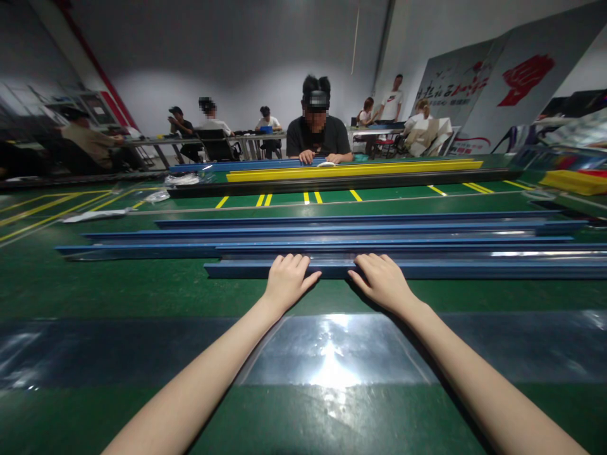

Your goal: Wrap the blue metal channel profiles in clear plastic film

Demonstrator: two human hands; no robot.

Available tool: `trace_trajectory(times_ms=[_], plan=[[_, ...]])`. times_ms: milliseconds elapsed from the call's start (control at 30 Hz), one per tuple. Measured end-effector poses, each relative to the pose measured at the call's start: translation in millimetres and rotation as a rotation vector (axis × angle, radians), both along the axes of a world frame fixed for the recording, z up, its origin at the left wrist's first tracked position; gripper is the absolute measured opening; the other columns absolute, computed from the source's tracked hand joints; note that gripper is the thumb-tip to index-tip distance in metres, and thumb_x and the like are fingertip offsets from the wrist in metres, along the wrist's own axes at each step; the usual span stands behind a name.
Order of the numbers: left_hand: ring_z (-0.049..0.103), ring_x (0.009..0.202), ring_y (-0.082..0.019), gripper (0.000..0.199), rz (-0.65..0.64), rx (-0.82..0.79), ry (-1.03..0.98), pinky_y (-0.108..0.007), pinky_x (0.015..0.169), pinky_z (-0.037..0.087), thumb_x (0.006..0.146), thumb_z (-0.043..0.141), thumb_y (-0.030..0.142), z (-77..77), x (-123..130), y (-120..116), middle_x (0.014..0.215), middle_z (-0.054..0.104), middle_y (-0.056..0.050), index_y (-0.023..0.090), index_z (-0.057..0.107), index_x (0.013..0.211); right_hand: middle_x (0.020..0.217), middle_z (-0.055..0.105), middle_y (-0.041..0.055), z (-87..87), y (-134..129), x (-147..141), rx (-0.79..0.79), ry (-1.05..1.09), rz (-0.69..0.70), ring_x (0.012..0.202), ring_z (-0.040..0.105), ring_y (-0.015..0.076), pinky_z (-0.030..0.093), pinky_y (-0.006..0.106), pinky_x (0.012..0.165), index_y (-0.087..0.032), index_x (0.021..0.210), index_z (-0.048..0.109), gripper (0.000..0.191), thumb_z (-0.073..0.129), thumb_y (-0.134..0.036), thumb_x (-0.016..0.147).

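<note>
My left hand [290, 279] and my right hand [379, 278] grip the front wall of a long blue channel strip [497, 270]. On both hands the fingers curl over its upper edge while the thumbs press along the near face, pointing towards each other. Where the fingertips end inside the channel is hidden. Just beyond lie several more long blue channel strips [137, 253], side by side and running left to right. Under my forearms a wide, clear plastic strip [142, 351] lies flat across the table, reflecting bright light.
The green table [142, 294] carries yellow tape marks. Farther off lie a yellow strip [360, 170], a black strip [332, 185] and crumpled clear plastic [183, 180]. A person [317, 136] opposite has both hands at another blue strip. A yellow tray [573, 182] stands at right.
</note>
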State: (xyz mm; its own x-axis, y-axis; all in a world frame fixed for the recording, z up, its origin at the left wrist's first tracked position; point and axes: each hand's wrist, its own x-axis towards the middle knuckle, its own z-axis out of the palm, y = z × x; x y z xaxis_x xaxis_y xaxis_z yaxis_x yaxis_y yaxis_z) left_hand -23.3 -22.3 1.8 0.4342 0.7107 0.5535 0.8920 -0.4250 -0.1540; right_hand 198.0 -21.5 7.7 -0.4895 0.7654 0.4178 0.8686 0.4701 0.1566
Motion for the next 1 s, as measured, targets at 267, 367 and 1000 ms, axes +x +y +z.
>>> trace_trajectory(times_ms=[267,367,1000], plan=[[0.052,0.072,-0.019,0.034,-0.003,0.01,-0.001,-0.031,0.065,0.029,0.085,0.04,0.046,-0.1,-0.3,0.5,0.074,0.061,-0.005,0.016,0.057,0.079,0.08,0.061,0.006,0.1,-0.1,-0.1,0.0,0.003,0.0,0.076,0.049,0.0187,0.024,0.029,0.067,-0.017,0.082,0.051,0.027,0.033,-0.036,0.088],[0.052,0.072,-0.019,0.034,-0.003,0.007,0.0,-0.031,0.065,0.029,0.085,0.04,0.046,-0.7,-0.5,0.9,0.074,0.061,-0.005,0.016,0.057,0.079,0.08,0.061,0.006,0.2,-0.3,-0.2,0.003,-0.003,-0.002,0.076,0.049,0.0186,0.024,0.029,0.066,-0.017,0.082,0.051,0.027,0.033,-0.036,0.088],[0.053,0.073,-0.019,0.035,0.0,0.005,0.002,-0.031,0.065,0.029,0.085,0.04,0.046,-0.9,0.2,1.1,0.075,0.062,-0.004,0.016,0.057,0.081,0.08,0.061,0.0058,0.1,-0.8,-0.7,0.017,0.002,0.001,0.076,0.049,0.018,0.025,0.029,0.067,-0.017,0.082,0.051,0.027,0.033,-0.036,0.088]])
